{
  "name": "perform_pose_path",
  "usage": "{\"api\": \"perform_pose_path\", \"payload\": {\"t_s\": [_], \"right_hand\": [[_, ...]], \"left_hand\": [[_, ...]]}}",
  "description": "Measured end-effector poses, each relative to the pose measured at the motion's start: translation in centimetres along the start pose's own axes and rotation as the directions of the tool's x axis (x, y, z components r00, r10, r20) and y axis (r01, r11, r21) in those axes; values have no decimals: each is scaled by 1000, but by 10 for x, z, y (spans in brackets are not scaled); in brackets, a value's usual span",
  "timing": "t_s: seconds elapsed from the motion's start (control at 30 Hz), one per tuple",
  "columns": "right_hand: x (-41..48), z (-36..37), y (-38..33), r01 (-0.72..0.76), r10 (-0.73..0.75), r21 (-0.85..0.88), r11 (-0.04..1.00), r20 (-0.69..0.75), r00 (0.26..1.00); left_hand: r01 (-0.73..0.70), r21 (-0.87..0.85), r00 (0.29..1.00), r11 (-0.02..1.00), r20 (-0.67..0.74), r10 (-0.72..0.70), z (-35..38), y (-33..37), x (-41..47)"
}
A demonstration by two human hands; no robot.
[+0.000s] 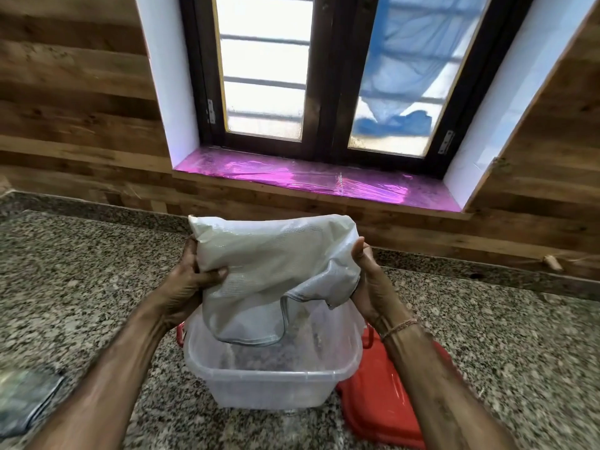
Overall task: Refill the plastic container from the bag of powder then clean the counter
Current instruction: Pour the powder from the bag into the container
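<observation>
Above granite counter (pixel 97 271), left hand (pixel 185 287) and right hand (pixel 373 284) grip bag (pixel 276 261) tipped over container (pixel 276 375).

The bag (pixel 272 264) at centre is milky white with a fine woven grid. Below it the container (pixel 272 381) is clear, with red handles, and the lid (pixel 389 401) at lower right is plain red. The counter (pixel 81 254) is granite speckled grey, black and beige. The wall (pixel 65 92) shows brown wood grain. The window sill (pixel 308 180) gleams magenta, and blue cloth (pixel 406 60) fills the upper-right pane.
</observation>
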State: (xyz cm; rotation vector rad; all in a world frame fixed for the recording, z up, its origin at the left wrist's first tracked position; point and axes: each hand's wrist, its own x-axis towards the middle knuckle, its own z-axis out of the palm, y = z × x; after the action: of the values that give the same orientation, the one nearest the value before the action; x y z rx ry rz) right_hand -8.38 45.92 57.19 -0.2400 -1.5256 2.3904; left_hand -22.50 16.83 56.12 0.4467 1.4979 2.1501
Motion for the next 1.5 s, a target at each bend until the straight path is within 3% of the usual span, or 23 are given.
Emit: {"api": "perform_pose_path", "payload": {"t_s": [0.13, 0.27, 0.57, 0.73, 0.93, 1.13, 1.27, 1.5], "right_hand": [[-1, 7, 11, -20, 7, -133, 991, -102, 995], [-3, 6, 20, 29, -46, -192, 981, -84, 995], [6, 9, -11, -176, 177, 41, 984, -21, 984], [11, 13, -22, -239, 243, 168, 956, 1, 970], [19, -3, -6, -102, 102, 42, 994, -14, 995], [18, -15, 3, 12, -9, 27, 1000, -118, 993], [15, -13, -3, 7, -5, 15, 1000, -131, 991], [16, -13, 3, 2, -40, -159, 987, -239, 970]], "left_hand": [[18, -16, 1000, 1000, 10, -18, -3, 3, -1], [6, -48, 1000, 999, 2, -6, 3, 4, -2], [-127, -1, 988, 992, -84, 127, 7, -3, -9], [-94, 12, 994, 996, -56, 94, 2, -1, -16], [-121, 47, 992, 992, -22, 122, -7, -2, -24], [-147, 16, 984, 989, -97, 148, -6, -5, -23], [-187, 8, 969, 982, -163, 186, -2, -7, -23], [-236, 75, 945, 969, -216, 246, 11, -15, -24]]}}
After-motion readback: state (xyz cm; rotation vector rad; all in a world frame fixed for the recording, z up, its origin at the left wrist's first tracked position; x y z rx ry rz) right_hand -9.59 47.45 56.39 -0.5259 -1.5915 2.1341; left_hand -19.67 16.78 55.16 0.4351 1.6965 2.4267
